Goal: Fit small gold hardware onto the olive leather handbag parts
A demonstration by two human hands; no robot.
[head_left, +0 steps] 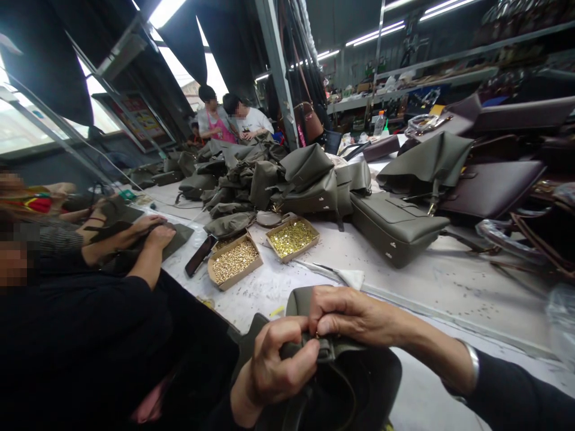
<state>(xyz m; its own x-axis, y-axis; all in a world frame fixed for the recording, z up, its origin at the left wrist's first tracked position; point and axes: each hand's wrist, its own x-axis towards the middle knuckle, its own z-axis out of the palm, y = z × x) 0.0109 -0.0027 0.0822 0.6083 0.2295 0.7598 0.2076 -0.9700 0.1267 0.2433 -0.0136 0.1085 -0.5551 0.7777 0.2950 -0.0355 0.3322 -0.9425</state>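
An olive-green handbag [380, 374] is in front of me at the bottom of the head view, its dark opening facing me. My left hand [281, 359] is closed on the bag's upper edge, thumb and forefinger pinching beside a strap tab [326, 347]. From the other side my right hand [344, 311] meets it, with thumb and forefinger pressed together over the same spot. A small gold-coloured metal piece [317, 336] shows just under the right fingertips; its exact shape is too small to make out. The fingertips of both hands nearly touch.
Beyond the bag stand cardboard boxes of gold-coloured studs [236, 263] and brass-coloured small parts [293, 239]. A phone [200, 255] leans by them. Olive bags [399, 224] pile across the table, dark brown ones [494, 188] at right. A co-worker's hands [155, 230] work at left.
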